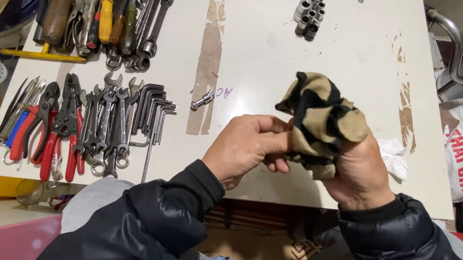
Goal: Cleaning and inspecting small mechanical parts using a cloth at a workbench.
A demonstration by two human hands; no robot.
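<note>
Both my hands hold a tan and black striped rag (322, 114) above the near edge of a white table (291, 40). My right hand (361, 176) is wrapped in the rag from below, fingers hidden under the cloth. My left hand (248, 145) pinches the rag's left side with closed fingers. Whatever may be inside the rag is hidden. Both arms wear black padded sleeves.
Pliers with red handles (46, 132), wrenches (105, 128) and hex keys (153, 113) lie at the table's left. Screwdrivers (106, 19) sit at the top left. Sockets (310, 13) stand at the back, a small socket adapter (202, 100) mid-table. White cloth (394, 157) lies by the right edge.
</note>
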